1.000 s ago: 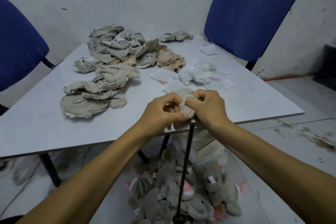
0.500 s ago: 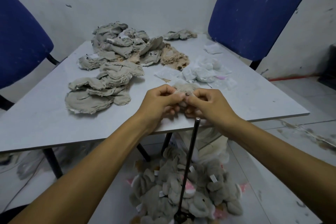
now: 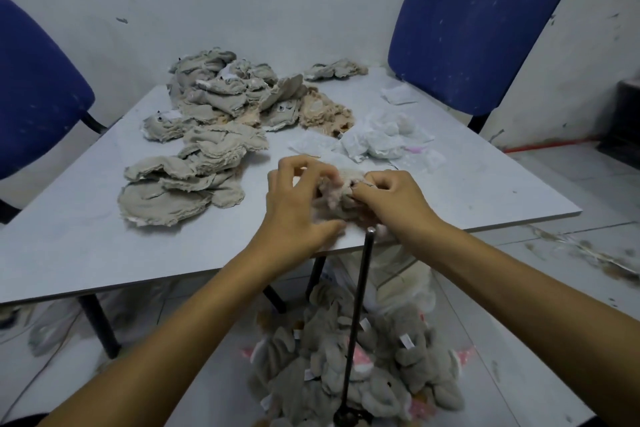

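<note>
Both hands work a small grey plush fabric piece (image 3: 337, 192) near the front edge of the grey table (image 3: 69, 253). My left hand (image 3: 298, 204) has its fingers curled over the piece from the left, thumb at the table edge. My right hand (image 3: 391, 199) pinches the piece's right side with curled fingers. Much of the piece is hidden between the hands. A thin black upright rod (image 3: 358, 315) rises from the floor to just below the hands.
Stacks of flat grey fabric skins (image 3: 180, 187) and a larger heap (image 3: 228, 94) lie at left and back. White pouches (image 3: 377, 139) sit at right. Grey plush toys (image 3: 353, 364) are piled on the floor. Blue chairs (image 3: 478, 24) flank the table.
My hands have moved farther onto the table and spread slightly. The left hand's fingers have lifted and loosened over the piece, and more of the fabric shows between the hands.
</note>
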The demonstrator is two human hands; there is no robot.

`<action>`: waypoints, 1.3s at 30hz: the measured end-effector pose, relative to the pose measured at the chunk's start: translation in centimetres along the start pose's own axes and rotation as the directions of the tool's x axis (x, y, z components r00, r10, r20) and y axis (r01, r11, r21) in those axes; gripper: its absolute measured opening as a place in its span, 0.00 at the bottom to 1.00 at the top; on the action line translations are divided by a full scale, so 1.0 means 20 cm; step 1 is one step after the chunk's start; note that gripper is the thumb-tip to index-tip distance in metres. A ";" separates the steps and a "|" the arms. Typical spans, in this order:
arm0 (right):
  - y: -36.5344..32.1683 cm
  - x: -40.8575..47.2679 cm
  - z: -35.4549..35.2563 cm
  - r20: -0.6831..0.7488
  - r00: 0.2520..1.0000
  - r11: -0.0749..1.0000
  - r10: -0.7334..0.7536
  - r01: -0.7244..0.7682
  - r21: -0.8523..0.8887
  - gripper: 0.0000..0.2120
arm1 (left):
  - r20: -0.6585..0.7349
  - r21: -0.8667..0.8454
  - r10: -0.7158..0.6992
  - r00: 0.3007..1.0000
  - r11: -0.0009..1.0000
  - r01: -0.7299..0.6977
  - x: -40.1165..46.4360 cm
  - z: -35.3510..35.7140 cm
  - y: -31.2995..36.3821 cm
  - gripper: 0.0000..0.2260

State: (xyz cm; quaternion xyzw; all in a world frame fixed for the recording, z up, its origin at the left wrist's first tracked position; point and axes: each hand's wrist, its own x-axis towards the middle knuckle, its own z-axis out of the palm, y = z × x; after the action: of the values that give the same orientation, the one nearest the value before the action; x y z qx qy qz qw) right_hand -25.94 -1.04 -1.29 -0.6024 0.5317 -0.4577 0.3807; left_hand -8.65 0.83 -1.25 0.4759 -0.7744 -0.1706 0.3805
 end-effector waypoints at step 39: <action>-0.18 0.06 -0.10 0.090 0.989 0.791 -0.114 0.036 0.611 0.09 | 0.151 -0.241 -0.113 0.982 0.959 0.148 0.14 -0.12 -0.01 0.20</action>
State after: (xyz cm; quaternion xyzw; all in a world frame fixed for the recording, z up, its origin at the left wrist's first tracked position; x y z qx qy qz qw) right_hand -26.72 -1.62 2.81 -0.4959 0.3082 -0.5812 0.5669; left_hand -7.45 -1.44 1.36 0.4614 -0.7375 -0.3240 0.3719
